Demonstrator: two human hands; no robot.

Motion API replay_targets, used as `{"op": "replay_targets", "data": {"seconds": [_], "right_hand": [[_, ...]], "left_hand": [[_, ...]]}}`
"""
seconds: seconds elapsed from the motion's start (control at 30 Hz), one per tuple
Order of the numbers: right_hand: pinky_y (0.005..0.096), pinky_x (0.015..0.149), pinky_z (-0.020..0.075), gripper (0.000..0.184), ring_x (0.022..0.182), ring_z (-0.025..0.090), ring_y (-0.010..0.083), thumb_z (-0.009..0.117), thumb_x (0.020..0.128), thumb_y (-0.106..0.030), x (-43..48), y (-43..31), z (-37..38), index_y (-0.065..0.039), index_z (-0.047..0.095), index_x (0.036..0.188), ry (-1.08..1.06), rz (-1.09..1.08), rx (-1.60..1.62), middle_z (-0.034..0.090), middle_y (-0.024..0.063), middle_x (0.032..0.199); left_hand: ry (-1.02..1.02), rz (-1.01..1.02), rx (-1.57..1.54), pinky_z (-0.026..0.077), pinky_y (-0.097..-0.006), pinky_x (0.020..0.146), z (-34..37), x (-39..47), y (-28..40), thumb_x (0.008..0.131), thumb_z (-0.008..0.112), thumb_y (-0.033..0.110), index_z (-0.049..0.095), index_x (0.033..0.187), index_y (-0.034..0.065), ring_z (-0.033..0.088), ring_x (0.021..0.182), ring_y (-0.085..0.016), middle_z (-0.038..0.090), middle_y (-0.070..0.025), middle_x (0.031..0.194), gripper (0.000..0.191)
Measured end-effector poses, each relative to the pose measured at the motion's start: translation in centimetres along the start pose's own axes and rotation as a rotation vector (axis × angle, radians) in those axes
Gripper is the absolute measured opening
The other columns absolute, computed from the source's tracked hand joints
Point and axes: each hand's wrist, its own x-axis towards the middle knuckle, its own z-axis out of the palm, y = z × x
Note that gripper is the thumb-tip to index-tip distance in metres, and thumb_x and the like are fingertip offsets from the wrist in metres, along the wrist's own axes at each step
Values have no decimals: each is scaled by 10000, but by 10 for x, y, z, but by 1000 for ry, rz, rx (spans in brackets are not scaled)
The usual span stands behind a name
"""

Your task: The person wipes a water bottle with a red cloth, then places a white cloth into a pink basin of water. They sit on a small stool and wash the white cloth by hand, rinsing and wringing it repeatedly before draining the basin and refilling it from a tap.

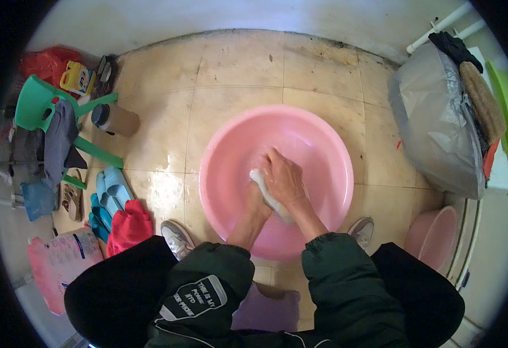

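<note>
A large pink plastic basin (216, 172) stands on the floor between my feet. Both of my hands are inside it, pressed close together near its middle. A wet white cloth (266, 190), perhaps a small garment, is bunched between them. My right hand (283, 176) is curled over the cloth from above, its knuckles facing up. Beneath and to the left, my left hand (257, 201) grips the same cloth, its fingers mostly hidden by the cloth and the right hand. One end of the cloth hangs towards my right wrist.
A green plastic chair (34, 104) with a grey cloth stands left, near a brown bottle (121, 120) and blue slippers (117, 187). Red cloth (130, 228) and a pink bag (65, 265) lie nearer. At right are a grey plastic-covered container (432, 122) and a smaller pink basin (432, 237).
</note>
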Motion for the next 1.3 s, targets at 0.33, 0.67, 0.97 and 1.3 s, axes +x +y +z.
{"op": "replay_targets", "data": {"seconds": [0.33, 0.67, 0.97, 1.3], "right_hand": [[439, 910, 399, 321, 1059, 515, 357, 556, 872, -204, -22, 71, -7, -8, 523, 1123, 380, 366, -146, 554, 188, 1064], [382, 839, 454, 350, 954, 584, 310, 597, 878, -266, -39, 90, 29, 17, 553, 1079, 467, 468, -114, 609, 178, 980], [326, 829, 448, 263, 961, 544, 170, 570, 925, -256, -39, 48, 46, -55, 558, 1094, 207, 334, 827, 576, 55, 993], [455, 645, 466, 162, 760, 595, 372, 590, 872, -251, -55, -55, 28, -90, 581, 861, 217, -155, -2, 614, 134, 823]], "left_hand": [[184, 958, 1299, 358, -409, 1014, -31, 3, 27, 882, 607, 274, 425, 1284, 9, 432, 1223, -308, 440, -165, 1340, 515], [104, 322, 1486, 436, -448, 927, -34, 20, 39, 795, 726, 307, 527, 1223, 55, 597, 979, -348, 643, -172, 1004, 535], [47, 235, 279, 512, -337, 809, -59, 21, 8, 946, 544, 223, 438, 1263, 84, 565, 1019, -197, 560, -71, 1147, 362], [-38, 241, 0, 526, -337, 811, -44, -7, 12, 975, 414, 384, 580, 1063, 72, 603, 932, -195, 616, -78, 1009, 363]]}}
